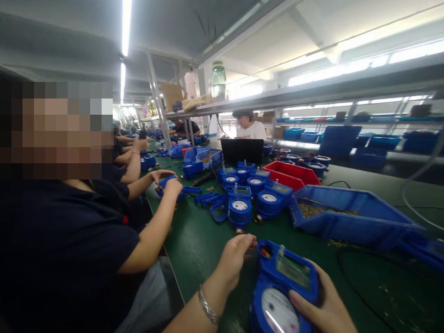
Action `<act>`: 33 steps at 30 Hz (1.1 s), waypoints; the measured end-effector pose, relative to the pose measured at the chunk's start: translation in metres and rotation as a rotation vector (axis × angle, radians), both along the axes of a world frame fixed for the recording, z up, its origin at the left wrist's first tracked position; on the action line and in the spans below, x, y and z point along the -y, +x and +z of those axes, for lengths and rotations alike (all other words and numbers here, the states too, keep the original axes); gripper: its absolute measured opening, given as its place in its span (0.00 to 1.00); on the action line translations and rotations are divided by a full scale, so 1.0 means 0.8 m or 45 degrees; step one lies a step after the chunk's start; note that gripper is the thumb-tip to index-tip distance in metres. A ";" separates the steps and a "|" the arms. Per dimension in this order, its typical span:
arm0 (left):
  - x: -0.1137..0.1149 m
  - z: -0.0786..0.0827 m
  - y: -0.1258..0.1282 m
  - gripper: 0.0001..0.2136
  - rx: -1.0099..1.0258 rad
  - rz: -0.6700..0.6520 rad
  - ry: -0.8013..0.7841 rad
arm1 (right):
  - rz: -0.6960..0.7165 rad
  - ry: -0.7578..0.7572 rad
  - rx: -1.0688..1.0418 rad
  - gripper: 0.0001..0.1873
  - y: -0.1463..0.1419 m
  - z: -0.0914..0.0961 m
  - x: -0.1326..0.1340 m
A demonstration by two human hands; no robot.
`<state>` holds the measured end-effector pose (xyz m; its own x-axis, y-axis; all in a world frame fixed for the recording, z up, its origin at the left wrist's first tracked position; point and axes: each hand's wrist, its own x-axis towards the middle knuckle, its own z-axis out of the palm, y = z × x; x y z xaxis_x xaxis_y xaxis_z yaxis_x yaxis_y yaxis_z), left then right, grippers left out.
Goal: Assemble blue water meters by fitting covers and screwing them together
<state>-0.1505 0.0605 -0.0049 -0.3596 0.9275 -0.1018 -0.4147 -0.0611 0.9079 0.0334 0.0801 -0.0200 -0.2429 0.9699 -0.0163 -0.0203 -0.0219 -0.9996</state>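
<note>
A blue water meter (282, 291) with a round white dial and a small rectangular display lies tilted at the front. My right hand (326, 298) grips its right side, thumb on the front near the display. Red and yellow bits show in a recess at the meter's top left corner. Just left of that corner is my left hand (234, 259), its fingers curled together; whether they pinch something small I cannot make out. A metal bracelet (207, 306) circles my left wrist. Beyond my left hand stands another blue meter (239, 206) with a brass fitting.
More blue meters (268, 199) cluster mid-table. Blue covers (210, 199) lie beside them. A blue bin (360, 226) holds small brass-coloured screws, with a red bin (294, 173) behind. A black cable (350, 273) runs at right. At left, a co-worker's hands (169, 182) handle a blue part.
</note>
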 end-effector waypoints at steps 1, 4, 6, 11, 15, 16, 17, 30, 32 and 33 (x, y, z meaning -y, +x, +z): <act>0.000 -0.001 0.000 0.17 0.027 -0.035 0.009 | 0.058 0.004 -0.043 0.39 -0.017 0.008 0.002; 0.006 -0.006 -0.004 0.19 0.101 -0.090 0.042 | 0.192 0.184 0.230 0.39 -0.044 0.026 -0.004; 0.013 -0.010 -0.007 0.20 0.139 -0.128 0.064 | 0.257 0.275 0.472 0.39 -0.043 0.036 -0.011; 0.027 -0.019 -0.005 0.32 0.233 -0.303 0.144 | 0.306 0.334 0.666 0.38 -0.024 0.052 -0.016; 0.029 -0.027 -0.004 0.40 0.250 -0.369 0.210 | 0.286 0.431 0.625 0.37 -0.022 0.048 -0.015; 0.029 -0.029 -0.005 0.41 0.235 -0.381 0.207 | 0.290 0.492 0.636 0.36 -0.022 0.046 -0.016; 0.029 -0.030 -0.006 0.42 0.216 -0.394 0.193 | 0.302 0.573 0.655 0.34 -0.022 0.046 -0.017; 0.026 -0.030 -0.014 0.46 -0.004 -0.467 0.115 | 0.374 0.890 0.615 0.26 -0.021 0.048 -0.026; 0.025 -0.024 -0.012 0.45 -0.022 -0.493 0.121 | 0.365 0.848 0.582 0.26 -0.017 0.050 -0.028; 0.025 -0.022 -0.012 0.45 -0.033 -0.502 0.132 | 0.363 0.798 0.525 0.26 -0.014 0.052 -0.029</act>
<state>-0.1597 0.0409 -0.0226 0.0243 0.9997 0.0043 -0.4017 0.0058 0.9157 0.0221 0.1032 0.0215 -0.5760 0.7298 0.3683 0.2748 0.5972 -0.7535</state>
